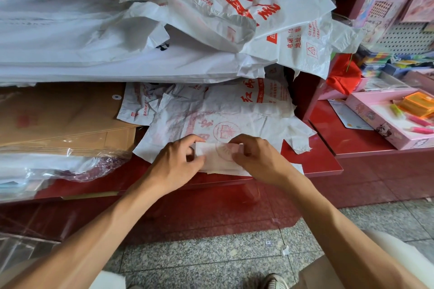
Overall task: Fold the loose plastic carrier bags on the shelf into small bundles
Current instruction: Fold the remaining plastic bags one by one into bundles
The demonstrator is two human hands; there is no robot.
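In the head view, the left hand [182, 163] and the right hand [254, 159] are brought together over a half-folded bag [218, 156] at the front edge of the red shelf [321, 159]. The bag is pinched at its left end between the left thumb and curled fingers, and at its right end by the curled fingers of the right hand; neither hand is spread flat. The two grips are judged to keep the slippery film taut so that a crease can be set, and the bag is kept low against the shelf so the surface can back the fold.

Directly beneath and behind the half-folded bag, a flattened carrier bag [211, 117] with faded red print is spread out, probably serving as a work surface or waiting its turn. Further behind it, a heap of loose bags [246, 14] with bold red lettering is piled up, still unfolded, so most of the task is judged to remain. No finished bundles can be made out.

To the left of the half-folded bag, brown envelopes [65, 115] are stacked, with clear plastic wrapping [70, 169] lying in front of them. To the right of the half-folded bag, well apart, a pink box [375, 124] of small stationery is set on a neighbouring ledge. Below the half-folded bag, a speckled floor [211, 258] is seen.
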